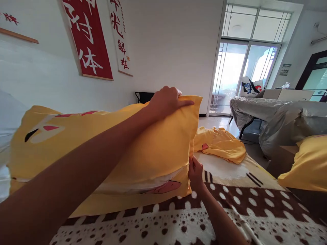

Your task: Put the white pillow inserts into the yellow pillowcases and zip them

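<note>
A large yellow pillow in a printed pillowcase [153,143] stands on its long edge across the middle of the view. A slit along its lower side shows white filling. My left hand [167,100] grips the pillow's top edge near the right corner, thumb on the near face and the other fingers partly hidden behind. Lower down, my right hand [196,170] is closed on the pillowcase's right side edge, close to the end of the slit. Both forearms reach in from the bottom of the view.
Beneath the pillow lies a brown and cream spotted blanket [178,221]. Crumpled yellow cloth [222,144] rests beyond it. At right are another yellow pillow [306,163], a cardboard box [282,161] and plastic-covered furniture [283,115]. Wall scrolls [94,41] hang behind.
</note>
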`<state>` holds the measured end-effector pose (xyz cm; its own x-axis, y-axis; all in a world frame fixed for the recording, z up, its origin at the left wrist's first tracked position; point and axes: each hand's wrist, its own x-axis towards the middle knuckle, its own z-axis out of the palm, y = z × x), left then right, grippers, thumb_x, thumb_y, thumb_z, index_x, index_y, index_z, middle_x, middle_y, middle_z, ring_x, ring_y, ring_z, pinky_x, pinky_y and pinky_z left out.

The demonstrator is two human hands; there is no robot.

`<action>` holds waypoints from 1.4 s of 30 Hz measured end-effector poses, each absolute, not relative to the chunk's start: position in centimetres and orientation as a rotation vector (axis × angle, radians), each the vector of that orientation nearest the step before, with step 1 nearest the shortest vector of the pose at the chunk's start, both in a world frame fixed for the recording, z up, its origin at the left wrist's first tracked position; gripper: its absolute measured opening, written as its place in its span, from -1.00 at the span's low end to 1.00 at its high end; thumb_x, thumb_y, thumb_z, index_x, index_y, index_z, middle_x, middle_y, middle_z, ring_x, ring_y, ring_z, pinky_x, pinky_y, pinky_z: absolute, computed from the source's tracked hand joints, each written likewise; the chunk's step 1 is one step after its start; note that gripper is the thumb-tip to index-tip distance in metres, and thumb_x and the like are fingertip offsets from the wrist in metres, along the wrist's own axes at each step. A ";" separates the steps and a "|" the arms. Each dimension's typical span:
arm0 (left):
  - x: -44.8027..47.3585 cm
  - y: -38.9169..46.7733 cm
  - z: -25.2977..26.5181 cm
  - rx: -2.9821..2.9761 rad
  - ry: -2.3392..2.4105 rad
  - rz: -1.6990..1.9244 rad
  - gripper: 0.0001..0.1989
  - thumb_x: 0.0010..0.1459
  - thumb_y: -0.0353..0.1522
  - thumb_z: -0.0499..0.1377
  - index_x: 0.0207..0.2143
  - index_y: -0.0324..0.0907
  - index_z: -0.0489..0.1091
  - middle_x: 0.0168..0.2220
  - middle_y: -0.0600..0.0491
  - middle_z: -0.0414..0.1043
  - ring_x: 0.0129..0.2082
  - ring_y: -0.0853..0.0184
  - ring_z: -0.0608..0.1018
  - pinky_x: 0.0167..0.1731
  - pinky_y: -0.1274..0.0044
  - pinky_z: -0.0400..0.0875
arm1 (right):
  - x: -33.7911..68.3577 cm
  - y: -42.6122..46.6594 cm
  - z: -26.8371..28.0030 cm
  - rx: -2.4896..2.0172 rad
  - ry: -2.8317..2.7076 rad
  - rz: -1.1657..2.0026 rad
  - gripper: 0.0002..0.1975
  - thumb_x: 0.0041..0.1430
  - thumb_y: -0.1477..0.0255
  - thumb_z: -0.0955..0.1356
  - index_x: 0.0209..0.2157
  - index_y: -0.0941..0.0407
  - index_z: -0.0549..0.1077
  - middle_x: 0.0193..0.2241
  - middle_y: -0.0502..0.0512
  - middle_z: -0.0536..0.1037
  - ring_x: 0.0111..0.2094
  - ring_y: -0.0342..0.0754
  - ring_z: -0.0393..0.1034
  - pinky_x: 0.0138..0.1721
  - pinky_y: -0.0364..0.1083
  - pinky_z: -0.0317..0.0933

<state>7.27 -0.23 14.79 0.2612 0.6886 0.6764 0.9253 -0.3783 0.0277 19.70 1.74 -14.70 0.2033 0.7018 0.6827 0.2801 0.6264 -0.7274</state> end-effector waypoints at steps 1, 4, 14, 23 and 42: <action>7.6 -0.4 14.5 -2.190 -1.470 -0.820 -0.46 -0.01 0.11 0.06 -0.58 -0.21 0.24 -0.63 0.05 0.18 -0.54 0.36 0.30 -0.44 0.51 0.15 | 19.8 1.3 -13.9 -0.872 -1.373 0.422 -0.64 0.24 0.15 0.15 -0.54 0.07 0.15 -0.63 -0.10 0.20 -0.56 -0.17 0.06 -0.51 -0.17 0.02; 8.3 -1.2 13.8 -2.290 -1.470 -0.688 -0.46 -0.08 0.11 0.11 -0.58 -0.21 0.26 -0.60 0.03 0.25 -0.56 0.36 0.31 -0.48 0.52 0.14 | 19.7 -0.7 -11.9 -0.749 -1.328 0.607 -0.69 0.25 0.14 0.14 -0.33 0.07 0.26 -0.45 -0.03 0.35 -0.42 -0.14 0.21 -0.41 -0.18 0.14; 10.4 -4.0 13.9 -2.922 -1.218 -0.155 -0.67 -0.08 -0.14 0.20 -0.59 -0.20 0.22 -0.59 0.11 0.20 -0.59 0.45 0.24 -0.57 0.56 0.04 | 18.1 -3.5 -12.7 -0.906 -1.028 0.226 -0.71 0.12 0.21 0.27 -0.52 0.06 0.12 -0.68 -0.21 0.06 -0.66 -0.24 -0.06 -0.63 -0.22 -0.09; 8.9 -1.4 12.9 -2.837 -1.056 -0.695 -0.65 0.07 -0.19 0.09 -0.64 -0.22 0.16 -0.64 0.16 0.08 -0.61 0.51 0.14 -0.58 0.59 0.00 | 19.7 -2.8 -11.7 -0.917 -0.978 0.307 -0.61 0.13 0.14 0.27 -0.59 0.08 0.12 -0.69 -0.16 0.09 -0.62 -0.23 -0.03 -0.60 -0.21 -0.04; 8.8 -0.6 12.5 -3.005 -1.236 -0.886 -0.63 -0.06 -0.18 0.20 -0.68 -0.21 0.16 -0.65 0.15 0.08 -0.67 0.53 0.15 -0.70 0.61 0.02 | 21.7 -4.3 -7.8 -0.621 -1.128 0.957 -0.69 0.13 0.12 0.32 -0.27 0.08 0.40 -0.48 -0.04 0.39 -0.50 -0.17 0.20 -0.51 -0.20 0.12</action>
